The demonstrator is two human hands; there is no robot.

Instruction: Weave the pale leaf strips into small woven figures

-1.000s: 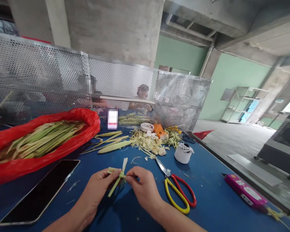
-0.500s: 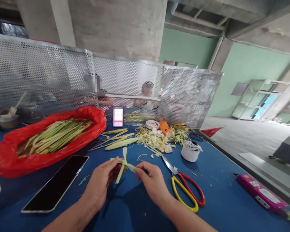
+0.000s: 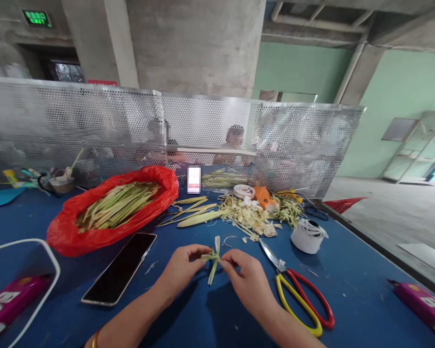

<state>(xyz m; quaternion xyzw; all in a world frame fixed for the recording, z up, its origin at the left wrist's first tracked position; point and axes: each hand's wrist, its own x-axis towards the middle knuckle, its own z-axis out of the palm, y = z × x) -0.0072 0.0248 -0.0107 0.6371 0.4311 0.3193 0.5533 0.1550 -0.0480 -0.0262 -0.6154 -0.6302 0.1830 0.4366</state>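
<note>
Strips of pale green leaf, knotted at the middle into a small cross, sit between two bare hands over the blue table. Fingers of the left hand are pinched together, thumb against index, on the cross's left arm; the right hand has its thumb and forefinger closed on the short right arm, close to the knot. One arm of the cross points away from the person and the other comes down toward the near side. A gold-coloured band circles the left wrist. Just right of the right hand lie scissors, one handle yellow and one red, the blades pointing away toward a heap of leaf scraps. A white roll stands near them, and a flatter roll and an orange packet rest at the back of the heap. Loose long leaves lie left of the scraps, beside a red plastic bag holding a bundle of similar leaves. Between bag and left forearm lies a dark-screened phone. Beyond the table's far side, a perforated metal screen stands with people partly visible through its holes.
</note>
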